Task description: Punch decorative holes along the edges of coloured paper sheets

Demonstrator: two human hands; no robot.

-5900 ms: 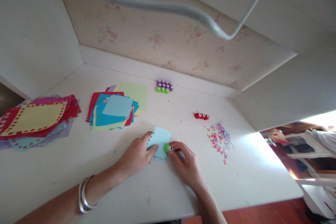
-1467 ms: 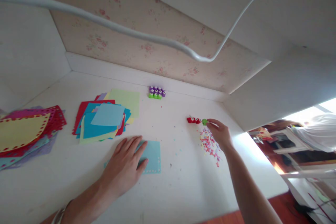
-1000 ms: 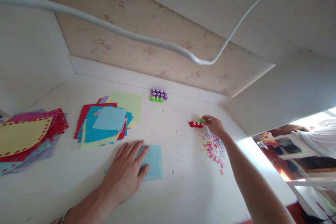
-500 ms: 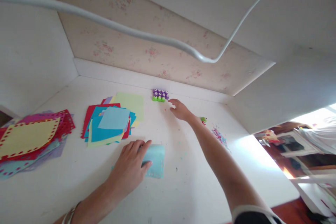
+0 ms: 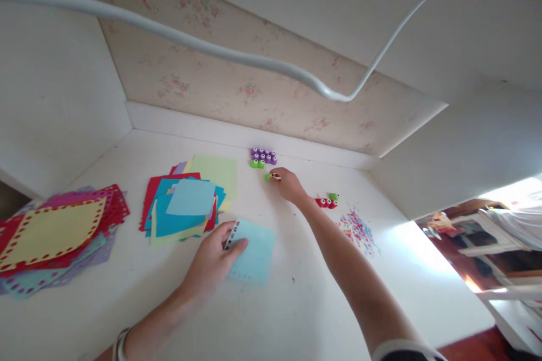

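My left hand [image 5: 220, 254] grips a light blue paper sheet [image 5: 256, 254] between thumb and fingers, its left edge raised off the table. Punched holes run along the left and bottom edges of this sheet. A small green craft punch [image 5: 267, 177] is pinched in my right hand [image 5: 288, 185], just above the table; the fingers partly cover it. Close by, two green punches [image 5: 257, 163] stand in front of rows of purple punches [image 5: 263, 154] near the back wall. Red punches [image 5: 326, 203] and another green punch [image 5: 334, 197] sit beyond my right forearm.
A stack of uncut coloured paper [image 5: 182, 225] lies left of centre. Farther left is a pile of hole-edged sheets [image 5: 63, 228]. Coloured paper bits [image 5: 356, 230] are scattered at the right. A white cable [image 5: 212, 51] crosses the upper view, before the wall.
My right hand has closed on one green punch and drawn it out of the front row. My left hand has lifted the light blue sheet's left side, which lay flat before.
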